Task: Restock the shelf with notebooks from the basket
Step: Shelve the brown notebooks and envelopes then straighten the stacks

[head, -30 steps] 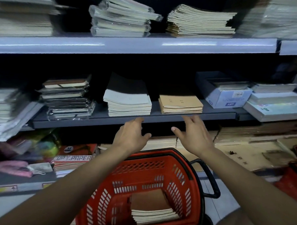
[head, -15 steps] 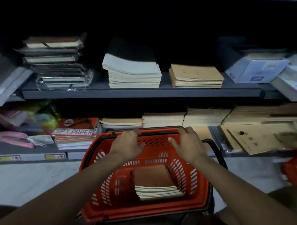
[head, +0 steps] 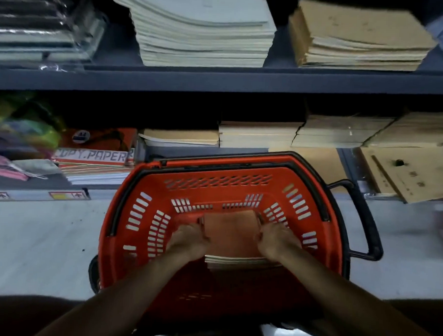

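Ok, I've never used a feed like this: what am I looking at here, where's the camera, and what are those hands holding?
No robot here: the camera sits on a person's head, looking forward and down. Their left hand and right hand reach into a red shopping basket on the floor and grip the two sides of a stack of brown-covered notebooks. Behind it, grey shelves carry notebook piles and a copy paper pack.

Small stack of brown-covered paper notebooks (head: 231,237) lies flat on floor of red slotted plastic basket (head: 142,215), gripped at left and right edges by both hands. Basket stands before grey metal shelf (head: 219,79) bearing pale and tan notebook stacks.
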Tool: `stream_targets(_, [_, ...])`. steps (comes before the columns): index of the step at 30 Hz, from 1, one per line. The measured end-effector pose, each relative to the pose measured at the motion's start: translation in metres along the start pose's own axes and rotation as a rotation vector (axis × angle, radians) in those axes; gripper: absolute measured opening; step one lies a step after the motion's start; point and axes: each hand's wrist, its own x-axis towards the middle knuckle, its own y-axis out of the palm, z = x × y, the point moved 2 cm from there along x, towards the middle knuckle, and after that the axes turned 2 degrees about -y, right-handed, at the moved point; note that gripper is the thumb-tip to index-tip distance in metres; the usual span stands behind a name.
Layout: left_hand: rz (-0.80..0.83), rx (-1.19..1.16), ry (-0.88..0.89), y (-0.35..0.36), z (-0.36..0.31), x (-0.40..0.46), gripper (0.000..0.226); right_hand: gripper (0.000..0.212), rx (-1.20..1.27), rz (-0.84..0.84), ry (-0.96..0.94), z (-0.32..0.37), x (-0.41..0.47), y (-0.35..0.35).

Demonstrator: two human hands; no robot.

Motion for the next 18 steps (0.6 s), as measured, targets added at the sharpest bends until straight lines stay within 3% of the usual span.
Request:
stream_targets(4, [0.001, -0.029, -0.099, 0.014, 0.003, 0.016, 0.054, 0.046, -0.064, 0.041, 0.046, 0.003, 0.011, 0.012])
stream_targets(14, [-0.02, -0.016, -0.219, 0.014, -0.012, 0.024, 0.054, 0.04, -0.13, 0.047, 0.039, -0.004, 0.02, 0.024])
stream_targets(18, [0.052, -0.234, -0.245, 0.02, -0.015, 0.026, 0.029, 0.04, -0.136, 0.051, 0.034, -0.007, 0.019, 0.025])
